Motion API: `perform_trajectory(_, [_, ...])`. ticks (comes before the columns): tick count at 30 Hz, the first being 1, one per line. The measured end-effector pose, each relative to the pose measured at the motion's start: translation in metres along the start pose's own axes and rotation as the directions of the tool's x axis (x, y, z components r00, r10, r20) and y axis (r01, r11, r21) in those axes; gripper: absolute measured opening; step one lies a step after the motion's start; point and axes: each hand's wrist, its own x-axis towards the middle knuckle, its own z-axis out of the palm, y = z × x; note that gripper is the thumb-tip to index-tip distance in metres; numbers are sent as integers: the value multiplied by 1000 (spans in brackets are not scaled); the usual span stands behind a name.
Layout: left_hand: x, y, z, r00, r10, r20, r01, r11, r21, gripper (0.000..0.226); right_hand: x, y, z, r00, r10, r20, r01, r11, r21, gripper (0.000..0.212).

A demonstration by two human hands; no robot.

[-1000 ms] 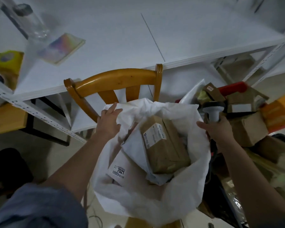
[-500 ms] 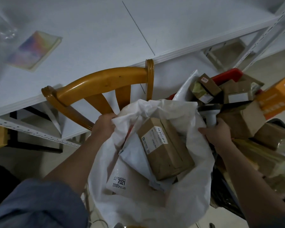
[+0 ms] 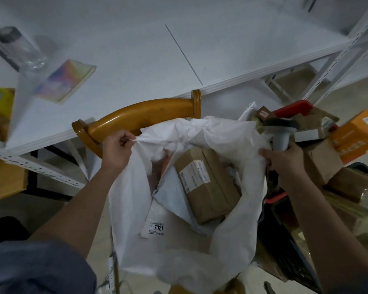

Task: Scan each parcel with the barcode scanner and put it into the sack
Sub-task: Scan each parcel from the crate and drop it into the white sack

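Beneath a white shelf, the sack is being held open: rim pinched by the left hand; scanner, seemingly rim too, gripped by the right hand. A parcel is lying inside.

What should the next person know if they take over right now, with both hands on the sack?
Left hand: fingers pinch the sack's left rim, beside the wooden chair back.
Right hand: grips the barcode scanner by its handle, and its fingers also hold the sack's right rim.
Done: a brown parcel with a white label lies in the sack, on top of a white mailer marked 7021.
Left: more parcels sit piled to the right, among them an orange box and brown boxes. Each probably still needs scanning and dropping in.
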Motion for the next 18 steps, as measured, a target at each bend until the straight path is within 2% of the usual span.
perform_trajectory(2, [4, 6, -6, 991, 64, -120, -66, 998, -15, 14, 0, 0, -2, 999, 9, -44, -5, 997, 81, 53])
perform_trajectory(4, [9, 10, -8, 965, 42, -259, -65, 995, -82, 18, 2, -3, -4, 995, -29, -96, 40, 992, 116, 58])
perform_trajectory(7, [5, 12, -5, 951, -89, -297, 44, 987, -157, 20, 1, -6, -3, 998, 30, -53, -23, 992, 122, 60])
perform_trajectory(11, [-12, 15, 2, 914, -23, -404, -65, 977, -202, 22, -4, 4, -7, 993, -54, -101, 62, 995, 82, 62])
perform_trajectory(13, [-20, 6, 6, 920, -94, -380, 40, 988, -149, 21, -4, 13, -7, 998, -26, -60, 28, 999, 24, 62])
perform_trajectory(15, [-27, -4, 9, 939, -217, -266, 189, 974, -125, 23, -1, 24, -7, 996, 78, -36, -79, 996, -42, 59])
perform_trajectory(18, [-31, -2, 8, 947, -274, -166, 277, 961, -4, 24, 0, 36, -7, 990, 140, -31, -142, 988, -63, 53])
